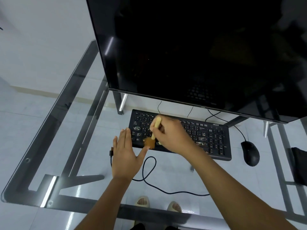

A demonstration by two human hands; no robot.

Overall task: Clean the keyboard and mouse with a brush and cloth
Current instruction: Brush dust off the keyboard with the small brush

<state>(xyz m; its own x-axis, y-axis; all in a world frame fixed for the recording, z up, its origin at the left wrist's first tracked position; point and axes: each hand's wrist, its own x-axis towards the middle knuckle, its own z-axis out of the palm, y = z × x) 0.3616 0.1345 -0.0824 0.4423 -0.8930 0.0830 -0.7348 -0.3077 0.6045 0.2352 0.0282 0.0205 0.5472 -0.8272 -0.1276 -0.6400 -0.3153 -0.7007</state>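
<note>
The right hand (pixel 172 136) grips a brush (pixel 153 132) by its pale handle, fingers curled round the shaft, with the brown bristles down on the front-left keys of the keyboard (pixel 214 138). The left hand (pixel 126 155) lies flat and spread on the glass desk (pixel 54 135) just beside the keyboard's left end, its thumb reaching toward the bristles; it holds nothing. The brush looks light, with a stiff handle and soft bristles that should bend under little pressure, so the mid-handle grip seems right for short flicking strokes. It stands tilted, handle tip leaning up and away toward the monitor (pixel 199 47), bristles toward the person. The keyboard looks light enough to slide on smooth glass, so the left hand may need to steady its edge. Its long axis runs left to right, slightly skewed, the right end nearer. The mouse (pixel 250 153) sits just off that right end, its cable end pointing away, and a dark cloth (pixel 299 165) lies at the desk's right edge.
</note>
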